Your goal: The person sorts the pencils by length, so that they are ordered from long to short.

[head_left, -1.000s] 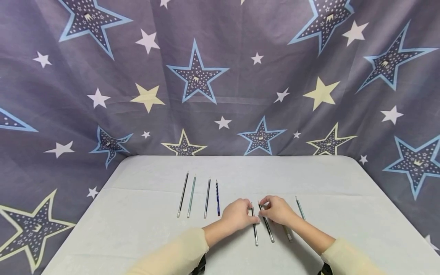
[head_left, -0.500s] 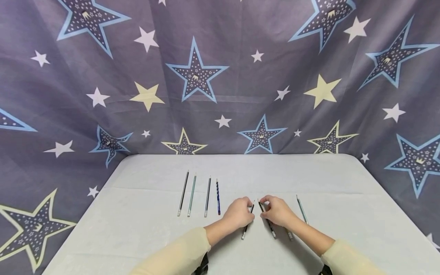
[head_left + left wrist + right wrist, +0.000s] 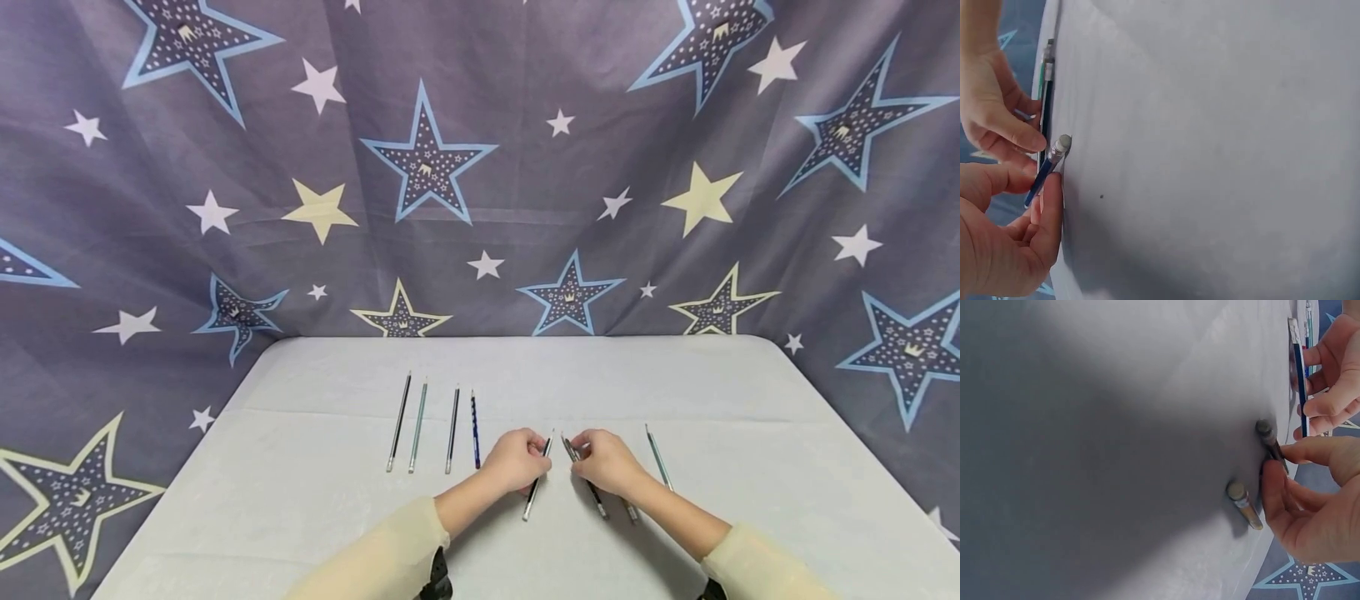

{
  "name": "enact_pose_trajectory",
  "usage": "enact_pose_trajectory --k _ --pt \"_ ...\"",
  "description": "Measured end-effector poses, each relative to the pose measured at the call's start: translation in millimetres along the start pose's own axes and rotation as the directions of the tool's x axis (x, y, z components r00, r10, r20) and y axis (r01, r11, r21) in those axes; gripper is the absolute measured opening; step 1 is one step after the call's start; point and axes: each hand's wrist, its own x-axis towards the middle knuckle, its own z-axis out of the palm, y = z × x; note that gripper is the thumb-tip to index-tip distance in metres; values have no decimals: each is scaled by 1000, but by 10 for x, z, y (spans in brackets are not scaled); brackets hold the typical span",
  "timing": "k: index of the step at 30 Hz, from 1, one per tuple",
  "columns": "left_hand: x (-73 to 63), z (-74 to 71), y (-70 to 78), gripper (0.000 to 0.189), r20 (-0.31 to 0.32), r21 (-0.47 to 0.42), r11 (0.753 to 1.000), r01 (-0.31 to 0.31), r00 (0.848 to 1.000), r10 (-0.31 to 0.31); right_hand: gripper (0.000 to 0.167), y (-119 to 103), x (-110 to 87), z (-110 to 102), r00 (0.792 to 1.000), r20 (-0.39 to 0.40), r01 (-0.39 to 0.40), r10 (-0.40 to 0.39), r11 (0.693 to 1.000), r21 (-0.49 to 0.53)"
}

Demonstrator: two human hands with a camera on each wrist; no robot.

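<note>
I have the left hand [image 3: 517,461] in view, thumb and fingers closed in a pinch on a dark pencil [image 3: 532,497]; just to its right, the right hand [image 3: 609,461] pinches a second dark pencil [image 3: 598,501] the same way. Between the hands, both pencils' tips lean toward each other. A yellowish pencil [image 3: 1249,514] lies just beside the right hand, a teal pencil [image 3: 659,458] farther right, and four pencils [image 3: 453,429] left of the left hand.
</note>
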Motion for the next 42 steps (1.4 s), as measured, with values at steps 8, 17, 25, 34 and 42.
enact_pose_trajectory --k 8,17,25,34,42 --pt "30 -47 -58 20 -20 -192 981 31 999 -35 22 -21 14 14 999 -29 37 -36 998 59" --pt "36 -110 -122 25 -18 -382 920 84 995 -98 26 -53 62 -34 994 78 -106 83 925 365" --pt "-18 -182 -144 32 -6 -482 869 108 992 -127 35 -16 73 -13 987 109 -158 119 850 502" --pt "-31 -191 -169 34 -16 -518 847 121 988 -151 41 -5 42 -10 985 137 -160 100 817 554" --pt "-35 -198 -173 36 -13 -536 834 130 987 -162 42 -18 37 14 985 148 -158 88 804 574"
